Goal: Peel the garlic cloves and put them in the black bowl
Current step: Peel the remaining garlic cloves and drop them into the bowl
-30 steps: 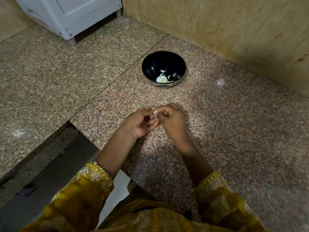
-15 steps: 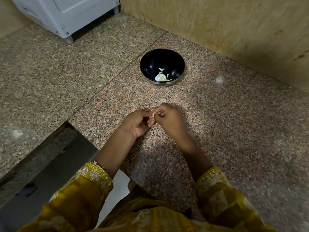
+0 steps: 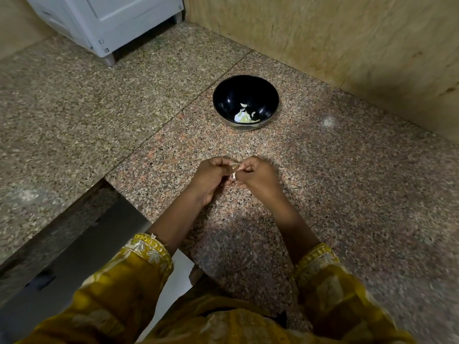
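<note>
Over the granite counter (image 3: 347,194), on the near side of the black bowl (image 3: 228,95), we see the left hand (image 3: 211,178) and right hand (image 3: 258,176) brought together, both sets of fingers pinched on one small garlic clove (image 3: 233,175) whose pale skin shows between them. The clove is held just above the counter, well short of the bowl. Inside the bowl we note a few pale pieces (image 3: 244,116) lying at its bottom. Beyond the bowl, to its left, stands a white appliance (image 3: 111,18). Yellow embroidered sleeves (image 3: 139,266) cover both forearms.
</note>
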